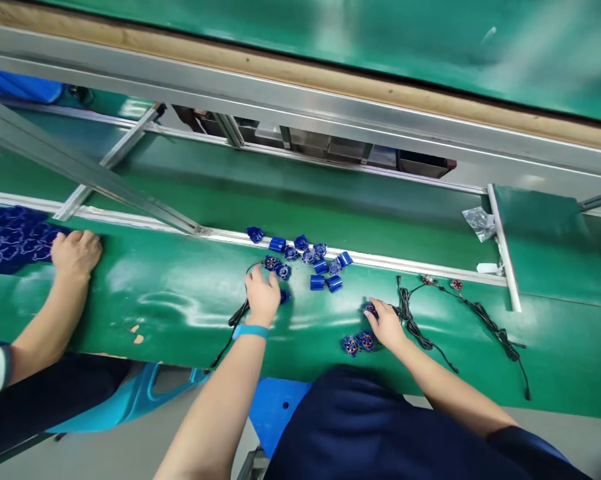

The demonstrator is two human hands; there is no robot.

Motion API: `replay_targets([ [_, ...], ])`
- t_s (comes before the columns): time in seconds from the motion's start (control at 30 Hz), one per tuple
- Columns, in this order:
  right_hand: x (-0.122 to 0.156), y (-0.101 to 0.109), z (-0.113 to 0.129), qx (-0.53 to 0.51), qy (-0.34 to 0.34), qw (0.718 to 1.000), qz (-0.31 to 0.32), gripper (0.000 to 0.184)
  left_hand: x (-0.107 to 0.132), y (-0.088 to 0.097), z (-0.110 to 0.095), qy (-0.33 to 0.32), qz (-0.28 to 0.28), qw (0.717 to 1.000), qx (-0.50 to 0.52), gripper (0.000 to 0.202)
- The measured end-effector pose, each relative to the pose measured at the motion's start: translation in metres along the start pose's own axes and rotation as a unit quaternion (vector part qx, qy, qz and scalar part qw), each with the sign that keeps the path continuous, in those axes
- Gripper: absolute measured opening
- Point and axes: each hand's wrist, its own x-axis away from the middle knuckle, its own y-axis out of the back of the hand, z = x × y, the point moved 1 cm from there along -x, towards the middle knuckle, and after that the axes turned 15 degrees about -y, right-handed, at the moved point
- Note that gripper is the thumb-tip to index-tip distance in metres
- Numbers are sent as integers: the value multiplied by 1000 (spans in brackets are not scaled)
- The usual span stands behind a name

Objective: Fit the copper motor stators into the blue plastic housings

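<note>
My left hand [263, 295] is over the green bench, thumb and fingers apart, just below a blue round housing with a coppery inside [271, 263] and another blue housing [283, 271]. A black cable [239, 313] runs past its fingers, and a blue part [285, 297] lies partly hidden beside it. My right hand [386, 325] has its thumb and fingertips closed on a small blue housing [369, 309], which they partly cover. Just below that hand, two blue housings with coppery insides [350, 345] lie side by side.
Several loose blue housings [320, 267] lie along the metal rail. Coiled black cables [495, 330] with small round parts are on the right. At left, a co-worker's hand [76, 253] rests beside many blue parts [13, 237]. A raised shelf edge [300, 80] crosses above.
</note>
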Motion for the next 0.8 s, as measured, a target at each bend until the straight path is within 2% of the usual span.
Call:
replay_targets([
  [0.07,-5,4,6,12,-9,1000,9,52,-31,-8,5,42,43,998,3,54],
  [0.17,-9,6,15,34,-44,998,25,63,-60,-25,11,78,98,992,10,56],
  [0.27,-19,9,18,48,-104,993,38,53,-72,-33,22,99,131,986,2,51],
  [0.37,-28,27,13,-13,-161,987,24,44,-70,-27,35,116,142,983,-17,52],
  [0.5,-31,75,7,-135,-176,970,-96,48,-50,-5,56,99,146,983,-41,52],
  [0.57,-29,93,14,-118,-133,973,-146,47,-32,7,66,71,144,986,-50,51],
  [0.6,-28,97,20,-95,-100,979,-148,46,-21,13,71,53,142,987,-55,51],
  [0.63,-26,96,28,-69,-62,987,-133,44,-9,18,74,30,138,988,-58,50],
  [0.7,-21,79,46,-15,11,998,-59,42,18,25,77,-38,122,990,-66,49],
  [0.8,-11,31,74,63,85,991,79,43,59,28,70,-158,80,981,-78,48],
])
